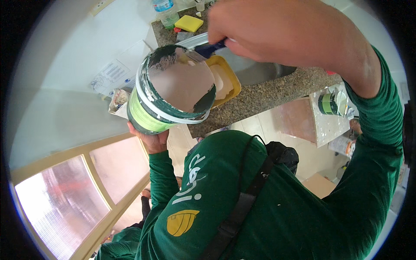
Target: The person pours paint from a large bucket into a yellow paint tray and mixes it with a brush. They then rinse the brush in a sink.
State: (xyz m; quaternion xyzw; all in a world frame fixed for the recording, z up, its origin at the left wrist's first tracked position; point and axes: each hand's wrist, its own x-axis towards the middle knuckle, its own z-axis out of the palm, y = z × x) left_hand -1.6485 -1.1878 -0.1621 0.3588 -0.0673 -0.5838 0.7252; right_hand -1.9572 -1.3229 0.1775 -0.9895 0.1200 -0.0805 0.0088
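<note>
Green-and-lime round plastic bucket [145, 112] is leaning, in the head view, above the corner of the speckled brown granite counter [255, 99], and pale pinkish paint [182, 82] is covering much of its visible inside. The hands are working apart: the bare left hand [152, 139] is cradling the bucket low, near its base, while the bare right hand [242, 32] is gripping a dark blue-handled tool [209, 49] by the bucket's rim, the tool's working end being hard to make out. Partly hidden behind the bucket, a yellow rectangular plastic tray [236, 83] is lying by the grey metal sink [262, 71] with pale paint inside; whether paint is running between the two, I cannot tell. Handling so wide a bucket well is, in my judgement, calling for a slow, small tilt, the lip staying over the tray's middle rather than over its edge. The left palm is probably bearing most of the weight, so spreading the fingers is helping against a slip. Light, unhurried strokes are likely suiting the tool best, since the rim's smears are suggesting drips.
</note>
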